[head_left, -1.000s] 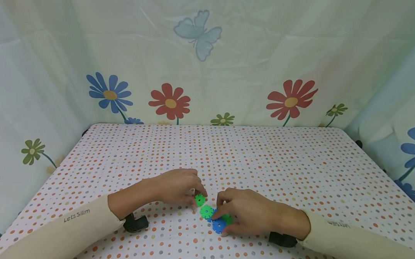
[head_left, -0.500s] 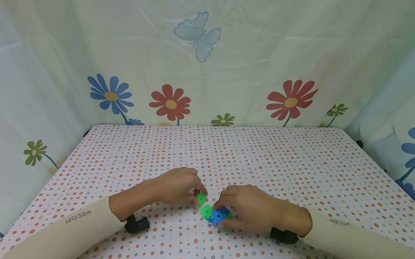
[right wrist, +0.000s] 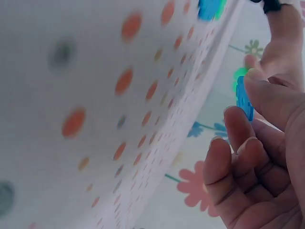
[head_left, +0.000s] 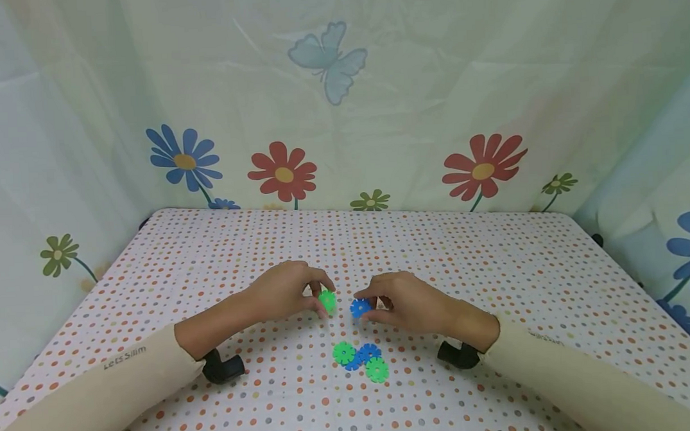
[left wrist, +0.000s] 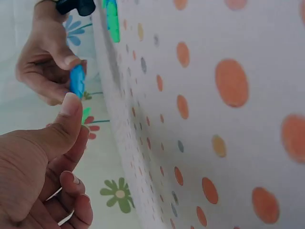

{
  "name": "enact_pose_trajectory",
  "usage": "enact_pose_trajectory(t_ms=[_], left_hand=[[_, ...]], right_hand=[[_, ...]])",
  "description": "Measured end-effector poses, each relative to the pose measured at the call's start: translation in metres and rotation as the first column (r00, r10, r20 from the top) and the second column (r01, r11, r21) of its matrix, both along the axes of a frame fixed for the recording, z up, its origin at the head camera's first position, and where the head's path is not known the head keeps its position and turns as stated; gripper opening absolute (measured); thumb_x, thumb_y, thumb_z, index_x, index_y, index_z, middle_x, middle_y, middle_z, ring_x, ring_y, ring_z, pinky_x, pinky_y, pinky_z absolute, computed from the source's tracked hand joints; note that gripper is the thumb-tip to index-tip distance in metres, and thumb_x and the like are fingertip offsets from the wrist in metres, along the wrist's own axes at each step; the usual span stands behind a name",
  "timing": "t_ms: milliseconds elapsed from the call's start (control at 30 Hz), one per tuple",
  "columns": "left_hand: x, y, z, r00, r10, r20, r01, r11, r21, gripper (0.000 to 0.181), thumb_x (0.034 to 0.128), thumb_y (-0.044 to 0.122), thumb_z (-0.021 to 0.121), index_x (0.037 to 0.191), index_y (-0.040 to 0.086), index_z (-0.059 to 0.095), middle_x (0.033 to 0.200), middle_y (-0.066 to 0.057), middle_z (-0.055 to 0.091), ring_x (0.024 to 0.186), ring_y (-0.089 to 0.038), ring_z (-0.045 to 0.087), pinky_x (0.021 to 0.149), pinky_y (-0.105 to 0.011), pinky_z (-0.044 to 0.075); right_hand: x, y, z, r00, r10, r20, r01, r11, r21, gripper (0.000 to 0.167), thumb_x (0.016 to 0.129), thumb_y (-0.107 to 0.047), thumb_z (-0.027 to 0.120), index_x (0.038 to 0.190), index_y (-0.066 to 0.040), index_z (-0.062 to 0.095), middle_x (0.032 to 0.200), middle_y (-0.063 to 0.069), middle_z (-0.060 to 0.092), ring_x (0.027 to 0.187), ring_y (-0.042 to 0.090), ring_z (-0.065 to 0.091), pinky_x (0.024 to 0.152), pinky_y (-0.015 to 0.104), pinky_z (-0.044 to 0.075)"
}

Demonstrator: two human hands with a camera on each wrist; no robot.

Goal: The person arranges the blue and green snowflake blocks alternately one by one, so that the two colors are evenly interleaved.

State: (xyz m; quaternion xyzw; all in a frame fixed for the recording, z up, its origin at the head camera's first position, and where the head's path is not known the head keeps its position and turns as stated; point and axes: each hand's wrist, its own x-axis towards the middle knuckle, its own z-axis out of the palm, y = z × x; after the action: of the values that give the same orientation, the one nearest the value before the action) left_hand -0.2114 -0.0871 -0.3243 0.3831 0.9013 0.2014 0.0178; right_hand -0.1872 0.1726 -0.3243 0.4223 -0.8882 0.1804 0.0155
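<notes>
Between thumb and fingers, my left hand (head_left: 286, 291) pinches a green notched disc (head_left: 327, 301), raised off the table. Facing it, my right hand (head_left: 409, 301) pinches a blue notched disc (head_left: 359, 308) by its edge. A narrow gap separates the two discs. In the right wrist view the blue disc (right wrist: 244, 98) sits between thumb and forefinger, with the green disc (right wrist: 241, 78) behind it. The left wrist view shows the blue disc (left wrist: 77, 80) edge-on, while the green one is mostly hidden by the left thumb.
Nearer the body, several notched discs lie in a small group: a green disc (head_left: 344, 353), a blue disc (head_left: 369, 353) and another green disc (head_left: 377, 369). They rest on a dotted tablecloth (head_left: 260, 399). A flower-printed curtain (head_left: 398, 97) hangs behind the table.
The right hand has picked up a blue disc from the group and moved away from the body with it. The left hand has risen slightly the same way, still holding its green disc.
</notes>
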Motion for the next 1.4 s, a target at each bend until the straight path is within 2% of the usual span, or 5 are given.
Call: enact_pose_trajectory(t_ms=[200, 400, 600, 967, 1400], left_hand=[[-0.009, -0.010, -0.004, 0.993, 0.071, 0.097, -0.084, 0.987, 0.139, 0.033, 0.0777, 0.027, 0.083, 0.106, 0.019, 0.069, 0.080, 0.011, 0.068, 0.071, -0.005, 0.056, 0.066, -0.025, 0.047], [-0.019, -0.018, -0.006, 0.985, 0.133, 0.110, -0.148, 0.980, 0.134, 0.032, 0.0781, 0.027, 0.084, 0.104, 0.017, 0.066, 0.084, 0.009, 0.066, 0.068, -0.009, 0.053, 0.062, -0.025, 0.045], [-0.031, -0.024, -0.011, 0.975, 0.175, 0.135, -0.191, 0.974, 0.121, 0.031, 0.0775, 0.024, 0.084, 0.102, 0.016, 0.068, 0.085, 0.006, 0.067, 0.072, -0.008, 0.058, 0.068, -0.027, 0.049], [-0.050, -0.030, -0.023, 0.938, 0.173, 0.300, -0.234, 0.955, 0.184, 0.031, 0.0769, 0.019, 0.085, 0.102, 0.012, 0.068, 0.083, 0.000, 0.066, 0.073, -0.011, 0.061, 0.069, -0.027, 0.048], [-0.057, -0.038, -0.030, 0.948, 0.262, 0.181, -0.280, 0.957, 0.081, 0.032, 0.0788, 0.028, 0.084, 0.101, 0.014, 0.067, 0.081, 0.003, 0.064, 0.069, -0.011, 0.058, 0.068, -0.029, 0.047]], right_hand=[[-0.022, -0.007, -0.003, 1.000, -0.005, -0.023, 0.006, 1.000, 0.029, 0.035, 0.086, -0.028, 0.076, 0.115, -0.008, 0.074, 0.081, -0.008, 0.066, 0.061, -0.002, 0.044, 0.055, 0.017, 0.041], [-0.039, -0.013, -0.004, 0.999, -0.028, -0.031, 0.030, 0.998, 0.060, 0.035, 0.085, -0.027, 0.077, 0.113, -0.006, 0.074, 0.083, -0.006, 0.071, 0.063, -0.002, 0.049, 0.058, 0.016, 0.043], [-0.053, -0.023, -0.004, 0.996, -0.082, 0.043, 0.079, 0.994, 0.075, 0.033, 0.088, -0.022, 0.075, 0.117, -0.008, 0.073, 0.086, -0.004, 0.074, 0.065, 0.000, 0.055, 0.060, 0.017, 0.046], [-0.079, -0.042, -0.010, 0.987, -0.087, 0.138, 0.081, 0.996, 0.044, 0.030, 0.088, -0.018, 0.075, 0.117, -0.009, 0.073, 0.085, -0.003, 0.074, 0.062, 0.003, 0.056, 0.059, 0.020, 0.046], [-0.089, -0.053, -0.013, 0.948, -0.180, 0.264, 0.165, 0.983, 0.080, 0.038, 0.095, -0.014, 0.066, 0.132, -0.008, 0.062, 0.097, 0.003, 0.068, 0.066, 0.007, 0.051, 0.062, 0.021, 0.042]])
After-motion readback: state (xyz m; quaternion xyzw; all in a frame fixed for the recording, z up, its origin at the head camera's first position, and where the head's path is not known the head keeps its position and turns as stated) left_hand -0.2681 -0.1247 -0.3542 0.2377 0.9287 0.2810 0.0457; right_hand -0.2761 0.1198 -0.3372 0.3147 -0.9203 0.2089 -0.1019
